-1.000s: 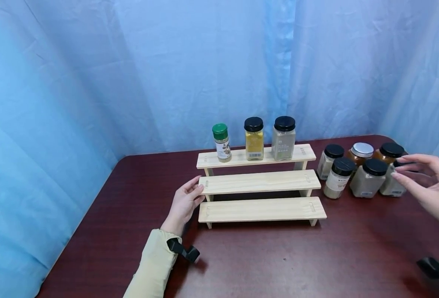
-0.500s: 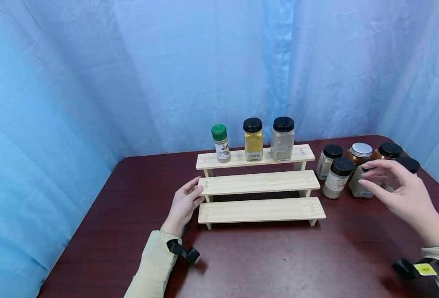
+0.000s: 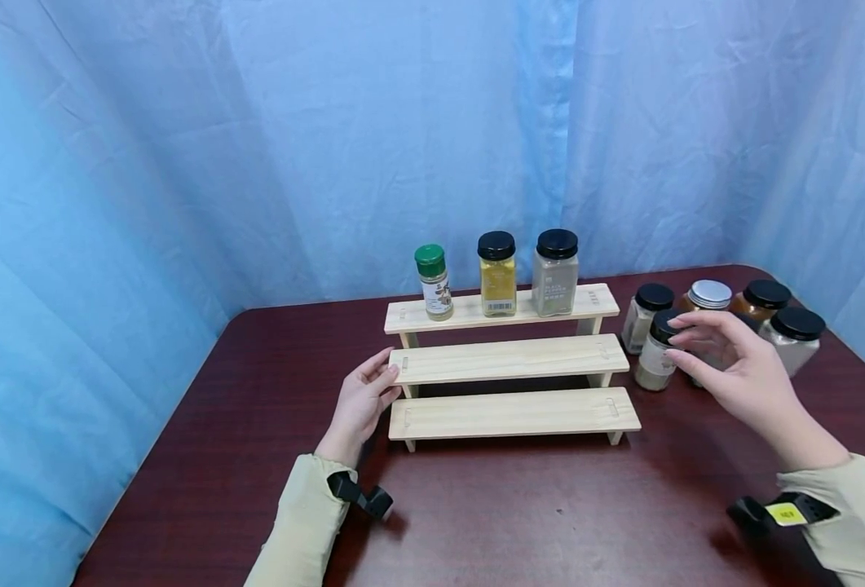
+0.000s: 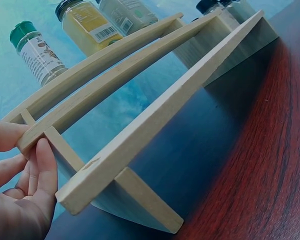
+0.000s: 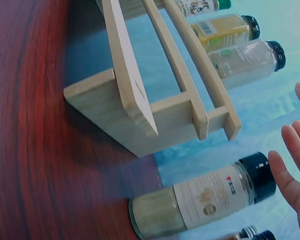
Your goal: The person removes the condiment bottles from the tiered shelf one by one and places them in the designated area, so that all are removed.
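My left hand (image 3: 361,403) pinches the left end of the middle board of a three-step wooden rack (image 3: 513,359); in the left wrist view the thumb and fingers (image 4: 44,162) close on that board end. My right hand (image 3: 748,371) is at the right, beside a round spice jar (image 3: 655,363) with a black lid and white label. Its thumb and fingers are spread and loosely bent, with nothing held. In the right wrist view a fingertip (image 5: 277,162) overlaps the edge of the jar's black lid (image 5: 259,175). The jar stands upright on the table.
On the rack's top board stand a green-capped bottle (image 3: 434,281), a yellow spice jar (image 3: 497,275) and a grey jar (image 3: 556,273). Several more jars crowd behind the right hand, including a silver-lidded jar (image 3: 709,295) and a black-lidded jar (image 3: 795,338). Blue curtains (image 3: 403,147) enclose the table.
My right hand has moved left across the group of jars, from the rightmost ones to the round labelled jar. The left hand has stayed on the rack.
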The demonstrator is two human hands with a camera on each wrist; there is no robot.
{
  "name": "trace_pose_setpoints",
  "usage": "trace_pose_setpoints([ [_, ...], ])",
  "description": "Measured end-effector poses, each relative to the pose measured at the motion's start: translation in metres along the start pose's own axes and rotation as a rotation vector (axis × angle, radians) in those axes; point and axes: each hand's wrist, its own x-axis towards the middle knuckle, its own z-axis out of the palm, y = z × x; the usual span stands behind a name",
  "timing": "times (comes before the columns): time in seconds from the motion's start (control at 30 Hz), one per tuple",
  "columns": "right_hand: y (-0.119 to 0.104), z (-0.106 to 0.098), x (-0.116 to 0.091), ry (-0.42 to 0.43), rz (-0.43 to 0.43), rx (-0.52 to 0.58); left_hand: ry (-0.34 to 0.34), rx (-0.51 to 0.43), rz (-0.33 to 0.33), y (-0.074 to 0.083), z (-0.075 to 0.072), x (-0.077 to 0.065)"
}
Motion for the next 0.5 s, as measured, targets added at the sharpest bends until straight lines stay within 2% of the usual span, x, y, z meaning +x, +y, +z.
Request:
trace_pose_setpoints([
  [0.27,-0.005,0.009,0.008,-0.018,0.025,-0.042,0.008,0.038,0.001,-0.001,0.000,-0.001],
  [0.5,-0.013,0.014,0.021,-0.055,0.041,-0.015,0.011,0.071,0.000,0.001,0.000,-0.002],
])
